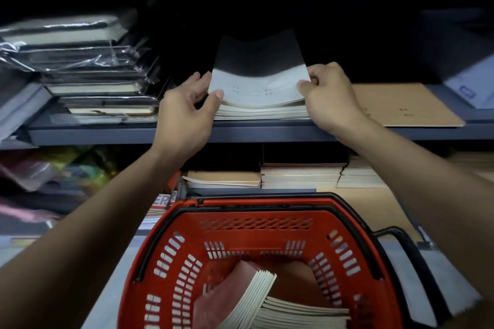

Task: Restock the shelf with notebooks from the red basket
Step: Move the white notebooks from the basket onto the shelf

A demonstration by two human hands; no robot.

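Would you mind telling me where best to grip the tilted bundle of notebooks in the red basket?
Probably from above, round the raised page-edge end of the tilted bundle: it leans up clear of the flat stack, and the red basket is open-topped.

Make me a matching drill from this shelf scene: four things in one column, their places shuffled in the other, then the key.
Things:
1. grey notebook stack
2. brown notebook
3. plastic-wrapped notebooks
4. leaning notebooks

Places:
A. inside the red basket
B. left end of the shelf
C. between the left hand and right hand
D. flat on the shelf, right of the hands

Pairs: 1-C, 2-D, 3-B, 4-A
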